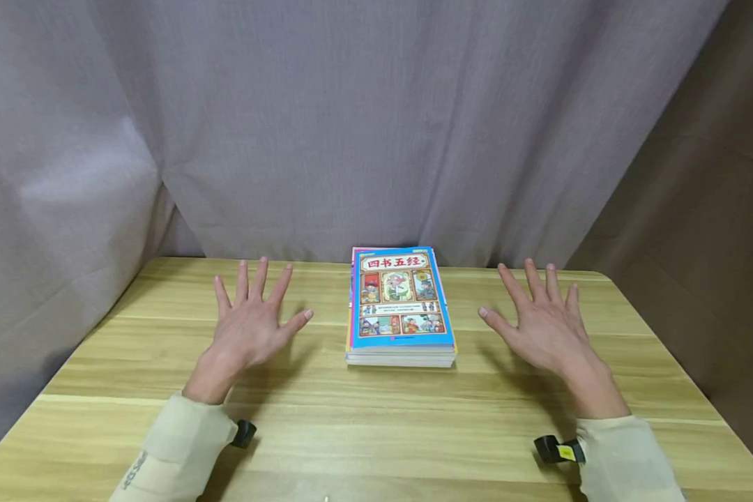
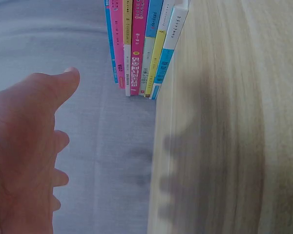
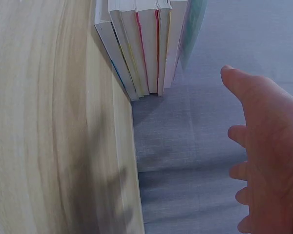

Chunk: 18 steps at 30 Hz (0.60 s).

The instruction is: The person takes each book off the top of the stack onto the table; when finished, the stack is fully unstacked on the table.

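Observation:
A stack of several books (image 1: 401, 300) lies on the wooden table, its top cover blue with red lettering and cartoon panels. In the left wrist view the coloured spines of the books (image 2: 136, 48) show; the right wrist view has their white page edges (image 3: 146, 53). My left hand (image 1: 247, 331) is held above the table to the left of the stack, fingers spread and straight. On the other side, my right hand (image 1: 546, 331) hovers with its fingers spread the same way. Both are apart from the books and hold nothing.
The wooden table (image 1: 314, 432) has its back edge just behind the books. A grey curtain (image 1: 326, 125) hangs behind it, with darker cloth (image 1: 715, 209) at the right. A black strap (image 1: 245, 434) sits at the left cuff, another strap (image 1: 547, 450) at the right.

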{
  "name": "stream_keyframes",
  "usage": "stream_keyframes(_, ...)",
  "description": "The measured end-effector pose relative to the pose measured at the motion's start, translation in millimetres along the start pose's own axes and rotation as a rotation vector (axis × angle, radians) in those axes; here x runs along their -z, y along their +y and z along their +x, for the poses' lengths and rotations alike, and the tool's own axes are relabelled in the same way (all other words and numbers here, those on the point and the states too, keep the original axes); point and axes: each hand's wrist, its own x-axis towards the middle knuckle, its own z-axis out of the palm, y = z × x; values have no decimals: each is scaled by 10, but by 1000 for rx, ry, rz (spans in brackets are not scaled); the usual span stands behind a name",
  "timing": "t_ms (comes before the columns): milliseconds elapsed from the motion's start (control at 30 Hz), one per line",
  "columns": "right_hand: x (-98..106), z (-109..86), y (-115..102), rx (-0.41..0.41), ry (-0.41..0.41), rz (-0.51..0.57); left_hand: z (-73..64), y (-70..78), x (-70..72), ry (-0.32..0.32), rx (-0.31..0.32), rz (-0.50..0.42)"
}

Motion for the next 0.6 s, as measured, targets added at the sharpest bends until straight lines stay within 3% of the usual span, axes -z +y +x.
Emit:
stream_keyframes(200,35,-9,1,16,-3,27,20,23,1,-13,-18,-35)
stream_keyframes(600,16,1,-91,77,11,228,81,202,-137,-129,-119,-372)
